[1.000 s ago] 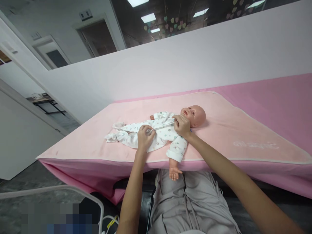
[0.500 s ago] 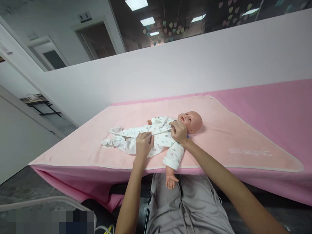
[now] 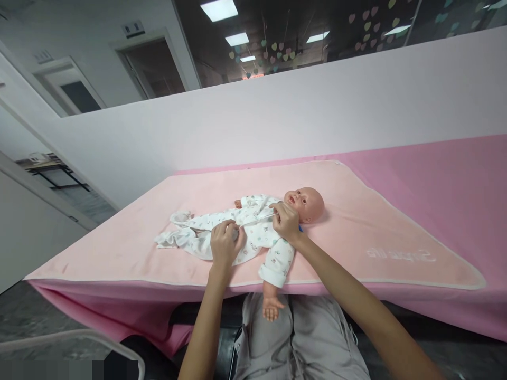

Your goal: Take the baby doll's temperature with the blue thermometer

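Note:
A baby doll (image 3: 307,205) lies on its back across the mat, head to the right, dressed in a white patterned romper (image 3: 259,232). My right hand (image 3: 285,220) pinches the edge of the romper's front near the doll's neck. Lower on the front, around the belly, my left hand (image 3: 225,244) is closed on the same opening edge. The edge stretches in a taut line between both hands. One doll arm (image 3: 272,301) sticks out over the table's near side; the other rests on the far side. My fingers hide the fastening itself.
Under the doll is a peach mat (image 3: 348,243) with white lettering, over a pink cloth (image 3: 455,174). A white partition (image 3: 277,116) rises behind the table. My lap in grey trousers (image 3: 317,338) is below the near edge. A pale curved tube (image 3: 79,338) is at lower left.
The view has shifted slightly, so the table appears a little lower and further left. Both hands keep their hold on the romper's front, with the edge still taut between them.

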Tool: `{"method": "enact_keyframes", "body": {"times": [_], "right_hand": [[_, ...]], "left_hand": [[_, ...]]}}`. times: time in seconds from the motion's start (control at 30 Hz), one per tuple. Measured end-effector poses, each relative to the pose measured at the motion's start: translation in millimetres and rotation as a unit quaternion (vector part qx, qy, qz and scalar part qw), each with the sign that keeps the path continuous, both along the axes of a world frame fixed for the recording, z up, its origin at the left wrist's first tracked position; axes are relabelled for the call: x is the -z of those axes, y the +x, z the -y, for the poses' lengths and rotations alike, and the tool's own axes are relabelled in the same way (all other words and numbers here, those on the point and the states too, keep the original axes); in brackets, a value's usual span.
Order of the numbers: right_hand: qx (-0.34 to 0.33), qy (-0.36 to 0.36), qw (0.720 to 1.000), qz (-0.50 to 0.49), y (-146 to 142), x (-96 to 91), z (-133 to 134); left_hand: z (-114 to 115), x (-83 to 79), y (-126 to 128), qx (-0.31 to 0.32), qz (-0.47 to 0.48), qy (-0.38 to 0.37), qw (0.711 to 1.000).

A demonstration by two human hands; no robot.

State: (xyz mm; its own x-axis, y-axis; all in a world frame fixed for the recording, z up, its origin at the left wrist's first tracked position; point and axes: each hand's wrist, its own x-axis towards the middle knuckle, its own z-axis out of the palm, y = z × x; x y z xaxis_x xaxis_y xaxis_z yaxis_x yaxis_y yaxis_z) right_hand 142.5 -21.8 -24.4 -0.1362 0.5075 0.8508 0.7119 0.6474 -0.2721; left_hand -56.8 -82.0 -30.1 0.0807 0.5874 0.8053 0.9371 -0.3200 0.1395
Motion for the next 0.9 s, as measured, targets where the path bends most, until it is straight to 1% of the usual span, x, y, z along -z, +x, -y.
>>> {"method": "enact_keyframes", "body": {"times": [0.07, 0.17, 0.23, 0.27, 0.33, 0.4, 0.47, 0.53, 0.57, 0.63, 0.7, 0.73, 0.8, 0.9], "right_hand": [[-0.005, -0.004, 1.000, -0.019, 1, -9.9, 7], [-0.015, -0.001, 0.999, -0.047, 11, -27.3, 28], [-0.004, -0.019, 0.998, -0.061, 24, -34.7, 47], [0.008, -0.041, 0.997, -0.064, 31, -35.9, 56], [0.046, -0.108, 0.992, -0.051, 47, -32.6, 73], [0.106, -0.184, 0.977, -0.003, 60, -23.2, 86], [0.166, -0.248, 0.952, 0.071, 70, -10.9, 94], [0.208, -0.294, 0.922, 0.144, 77, 0.1, 97], [0.222, -0.311, 0.908, 0.172, 79, 4.1, 99], [0.235, -0.336, 0.888, 0.205, 82, 8.2, 100], [0.239, -0.353, 0.878, 0.217, 82, 7.8, 102], [0.239, -0.359, 0.875, 0.219, 82, 6.6, 104], [0.237, -0.363, 0.873, 0.222, 79, 4.1, 107], [0.232, -0.355, 0.875, 0.233, 74, 2.2, 113]], "left_hand": [[2, -1.1, 0, 0.005, -0.005, 0.003, 1.000], [1, -5.1, 2, 0.002, -0.002, 0.020, 1.000], [-4, -12.0, 8, 0.002, 0.012, 0.031, 0.999], [-7, -16.9, 12, 0.006, 0.022, 0.033, 0.999], [-18, -28.9, 25, 0.033, 0.043, 0.020, 0.998], [-31, -41.6, 39, 0.074, 0.073, -0.014, 0.994], [-47, -51.7, 53, 0.114, 0.097, -0.062, 0.987], [-61, -56.8, 63, 0.155, 0.101, -0.129, 0.974], [-67, -57.3, 65, 0.178, 0.098, -0.170, 0.964], [-75, -54.9, 66, 0.229, 0.088, -0.264, 0.933], [-79, -50.3, 64, 0.268, 0.095, -0.336, 0.898], [-80, -48.0, 62, 0.277, 0.108, -0.356, 0.886], [-81, -44.5, 58, 0.275, 0.146, -0.360, 0.879], [-82, -42.8, 54, 0.261, 0.197, -0.337, 0.883]]}}
